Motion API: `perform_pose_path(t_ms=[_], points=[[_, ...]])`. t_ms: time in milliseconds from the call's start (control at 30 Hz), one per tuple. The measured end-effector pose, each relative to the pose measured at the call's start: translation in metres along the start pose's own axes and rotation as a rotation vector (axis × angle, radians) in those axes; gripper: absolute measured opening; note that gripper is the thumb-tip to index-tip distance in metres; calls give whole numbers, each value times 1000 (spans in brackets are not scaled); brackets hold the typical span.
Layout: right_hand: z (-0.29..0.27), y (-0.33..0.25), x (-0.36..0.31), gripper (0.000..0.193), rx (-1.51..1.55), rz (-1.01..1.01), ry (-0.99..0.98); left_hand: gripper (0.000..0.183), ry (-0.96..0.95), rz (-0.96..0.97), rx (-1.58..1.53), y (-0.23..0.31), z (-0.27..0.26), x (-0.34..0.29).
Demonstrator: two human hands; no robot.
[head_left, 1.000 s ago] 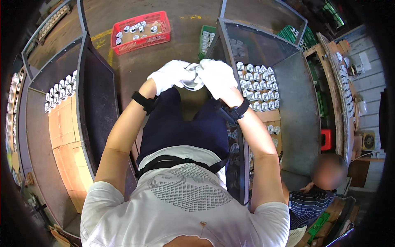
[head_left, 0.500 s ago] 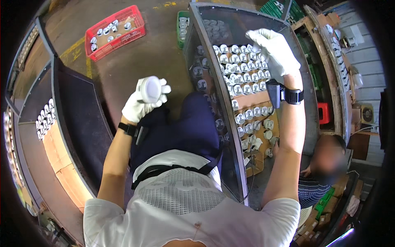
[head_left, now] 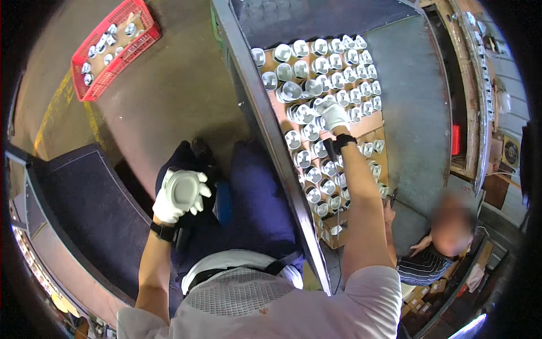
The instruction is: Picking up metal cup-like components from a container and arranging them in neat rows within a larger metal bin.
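My left hand (head_left: 182,196), in a white glove, is closed around a pale metal engine piston (head_left: 185,191) above my lap, its round open end facing up. My right hand (head_left: 332,114), gloved the same way, reaches down among rows of upright pistons (head_left: 337,79) on the bench to my right. Its fingers touch pistons near the middle of the layout; whether they grip one is hidden. The pistons stand close together on brown cardboard (head_left: 371,122).
The bench's raised metal edge (head_left: 265,116) lies between my legs and the pistons. A red crate (head_left: 121,66) with several pistons is on the floor at far left. A dark bench (head_left: 84,192) stands left. A co-worker (head_left: 432,265) sits at the right, hands by the bench.
My view has turned toward the right bench. My right hand has come down from above the bench onto the pistons. The left hand still holds its piston, its round end now turned up.
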State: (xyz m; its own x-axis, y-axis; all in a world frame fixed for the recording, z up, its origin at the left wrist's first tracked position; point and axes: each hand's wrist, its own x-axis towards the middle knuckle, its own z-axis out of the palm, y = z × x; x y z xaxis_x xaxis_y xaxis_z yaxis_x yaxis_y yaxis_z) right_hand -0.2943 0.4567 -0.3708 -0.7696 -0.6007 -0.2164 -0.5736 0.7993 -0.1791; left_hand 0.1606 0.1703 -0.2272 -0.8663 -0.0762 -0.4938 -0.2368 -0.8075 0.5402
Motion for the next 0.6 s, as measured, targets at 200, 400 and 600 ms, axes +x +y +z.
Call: perform_pose_path(t_ms=[200, 400, 600], points=[[54, -2, 12, 18, -308, -61, 31, 81, 86, -20, -291, -13, -15, 12], [83, -29, 15, 12, -722, -90, 105, 80, 3, 56, -33, -6, -15, 16], [91, -27, 20, 10, -699, -43, 180, 84, 4, -13, -111, -4, -13, 18]])
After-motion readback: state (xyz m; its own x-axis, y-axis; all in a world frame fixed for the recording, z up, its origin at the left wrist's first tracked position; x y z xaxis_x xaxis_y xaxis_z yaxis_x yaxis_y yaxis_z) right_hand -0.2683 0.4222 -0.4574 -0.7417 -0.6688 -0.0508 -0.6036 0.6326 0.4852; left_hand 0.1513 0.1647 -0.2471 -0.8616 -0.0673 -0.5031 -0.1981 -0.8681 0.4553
